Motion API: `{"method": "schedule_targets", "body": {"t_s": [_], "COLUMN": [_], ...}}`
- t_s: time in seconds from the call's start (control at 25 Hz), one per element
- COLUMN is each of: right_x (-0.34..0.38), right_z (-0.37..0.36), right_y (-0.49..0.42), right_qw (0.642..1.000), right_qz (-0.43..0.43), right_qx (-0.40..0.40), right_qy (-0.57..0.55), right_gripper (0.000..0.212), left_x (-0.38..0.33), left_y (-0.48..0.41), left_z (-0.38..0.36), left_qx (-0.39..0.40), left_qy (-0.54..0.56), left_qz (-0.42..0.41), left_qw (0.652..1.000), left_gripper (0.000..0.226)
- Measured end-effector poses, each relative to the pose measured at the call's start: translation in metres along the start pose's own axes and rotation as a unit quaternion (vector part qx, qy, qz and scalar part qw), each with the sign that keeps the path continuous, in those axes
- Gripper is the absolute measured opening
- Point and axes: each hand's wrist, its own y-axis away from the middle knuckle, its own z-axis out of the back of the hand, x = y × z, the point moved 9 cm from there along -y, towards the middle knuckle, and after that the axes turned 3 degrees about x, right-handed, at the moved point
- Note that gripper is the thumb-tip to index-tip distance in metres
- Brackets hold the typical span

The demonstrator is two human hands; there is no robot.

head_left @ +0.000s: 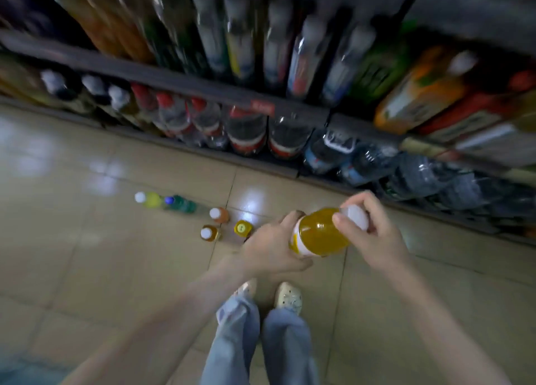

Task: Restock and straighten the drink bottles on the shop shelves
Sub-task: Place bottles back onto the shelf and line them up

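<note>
Both my hands hold one bottle of amber-yellow drink [322, 235] above the tiled floor. My left hand [272, 248] grips its labelled lower body. My right hand [368, 225] has its fingers curled round the white cap [358, 216]. Several small bottles stand on the floor to the left: a yellow one with a white cap [148, 199], a green one with a blue cap [179, 204], an orange one [219, 214], an amber one [209, 233] and a yellow-capped one [243, 228]. The whole frame is motion-blurred.
Dark shelves [179, 78] run across the top, packed with large bottles. Red-labelled water bottles [246, 129] and blue-labelled jugs [327, 149] fill the bottom shelf. Orange juice bottles [420, 91] lie at the right. My legs and shoes [287, 296] stand below the hands.
</note>
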Motion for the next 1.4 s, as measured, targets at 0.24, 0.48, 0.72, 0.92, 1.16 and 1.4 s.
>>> {"method": "schedule_targets", "body": {"t_s": [0.24,0.48,0.72,0.92,1.16,1.4], "right_x": [0.173,0.272,0.340,0.366,0.378,0.375], "right_z": [0.042,0.005,-0.042,-0.079,-0.085,-0.076], "right_y": [0.029,0.045,0.002,-0.038,-0.074,-0.107], "right_qw": [0.997,0.986,0.985,0.982,0.962,0.954], "right_qz": [0.043,0.067,0.086,0.112,0.140,0.152], "right_qx": [0.023,0.101,0.040,-0.072,-0.185,-0.236], "right_qy": [-0.067,-0.119,-0.146,-0.134,-0.144,-0.108], "right_gripper": [0.052,0.066,0.043,0.047,0.052,0.064], "left_x": [-0.135,-0.184,-0.170,-0.124,-0.062,-0.053], "left_y": [0.112,0.163,0.174,0.156,0.126,0.082], "left_z": [0.123,0.235,0.327,0.392,0.464,0.524], "left_qx": [-0.069,-0.185,-0.246,-0.173,-0.253,-0.378], "left_qy": [0.097,0.053,-0.048,-0.013,-0.083,-0.115], "left_qz": [-0.002,-0.047,-0.096,-0.164,-0.187,-0.172], "left_qw": [0.993,0.980,0.963,0.971,0.946,0.902], "left_gripper": [0.055,0.052,0.044,0.060,0.061,0.080]}}
